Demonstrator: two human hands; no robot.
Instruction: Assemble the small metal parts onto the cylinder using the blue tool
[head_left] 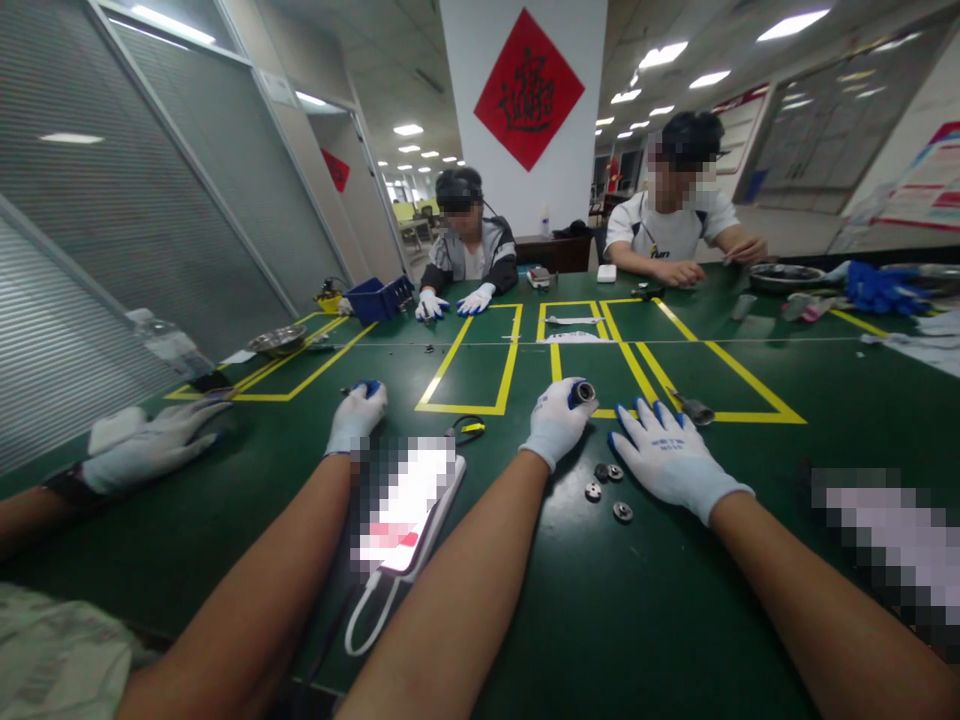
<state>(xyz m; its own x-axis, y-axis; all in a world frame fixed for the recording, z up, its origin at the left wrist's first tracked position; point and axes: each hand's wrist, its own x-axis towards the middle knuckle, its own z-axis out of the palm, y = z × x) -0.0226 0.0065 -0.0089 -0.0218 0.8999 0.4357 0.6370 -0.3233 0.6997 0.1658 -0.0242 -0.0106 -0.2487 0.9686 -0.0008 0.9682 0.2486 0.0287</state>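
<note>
My left hand point(556, 425), in a white glove with blue fingertips, is closed around a short dark cylinder point(582, 394). Its round, metal-rimmed end faces up and towards me; the rest is hidden in the palm. Beside it, my right hand point(670, 452) lies palm down on the green table, fingers spread, in a matching glove. Several small round metal discs point(622, 512) lie between my wrists, some with a hole in the middle. Just past my right fingertips is a grey, tapered piece point(696, 409) with a thin end.
On my left, a person's gloved hands point(154, 447) reach onto the table, near a lit phone point(409, 510) with a white cable. A blurred phone-like object point(892, 545) lies right. Yellow tape point(461, 410) marks rectangles. Two people sit opposite, near a blue bin point(379, 298) and blue gloves point(885, 290).
</note>
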